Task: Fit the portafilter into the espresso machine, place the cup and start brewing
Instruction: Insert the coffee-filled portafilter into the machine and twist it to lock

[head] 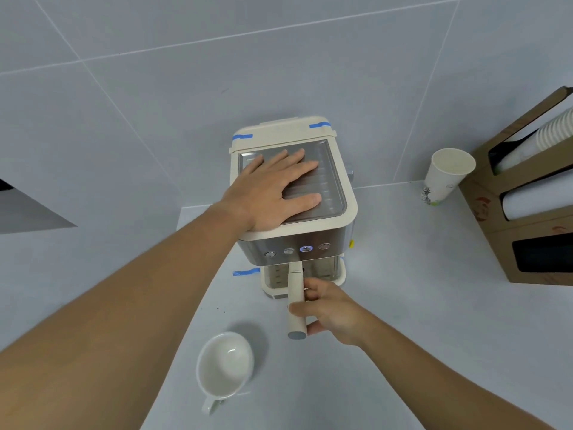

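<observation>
One portafilter [295,293] seated under espresso machine [294,209] front, handle projecting toward viewer, gripped by right hand [328,308] with fingers curled around it. Left hand [273,187] pressed flat, fingers spread, on machine top plate. White cup [224,366] empty on counter [403,305] just before machine; paper cup [446,175] well apart at right, beside cardboard dispenser [527,212].
</observation>
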Demonstrator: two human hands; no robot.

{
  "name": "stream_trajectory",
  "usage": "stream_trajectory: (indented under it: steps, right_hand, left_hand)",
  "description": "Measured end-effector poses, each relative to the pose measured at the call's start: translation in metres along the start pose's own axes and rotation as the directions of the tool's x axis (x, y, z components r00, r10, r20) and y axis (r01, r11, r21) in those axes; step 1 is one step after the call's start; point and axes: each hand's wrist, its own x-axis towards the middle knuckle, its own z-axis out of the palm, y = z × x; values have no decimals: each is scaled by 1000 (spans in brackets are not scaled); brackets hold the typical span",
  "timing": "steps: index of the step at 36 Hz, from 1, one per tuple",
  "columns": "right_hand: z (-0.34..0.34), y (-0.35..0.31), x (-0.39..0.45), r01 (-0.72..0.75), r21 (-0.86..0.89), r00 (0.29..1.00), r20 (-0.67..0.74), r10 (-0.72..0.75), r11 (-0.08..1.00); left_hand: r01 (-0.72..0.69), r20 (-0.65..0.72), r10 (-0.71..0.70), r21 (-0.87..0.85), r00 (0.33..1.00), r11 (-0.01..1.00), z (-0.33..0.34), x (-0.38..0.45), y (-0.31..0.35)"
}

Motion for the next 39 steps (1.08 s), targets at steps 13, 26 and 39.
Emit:
stream_trajectory:
  steps: [13,26,39]
  right_hand:
    - [10,8,5,51,91,998,-42,-48,995]
    - [17,11,9,88,144,994,-73,-79,986]
    - [47,14,25,132,271,989,-106,-107,953]
  left_hand:
    - [-2,-5,2,-13,1000,1000,-1,-1,2]
    - [-5,-12,5,-27,1000,1000,-1,-1,1]
    - [-8,-30,7,-26,1000,1000,-1,-1,2]
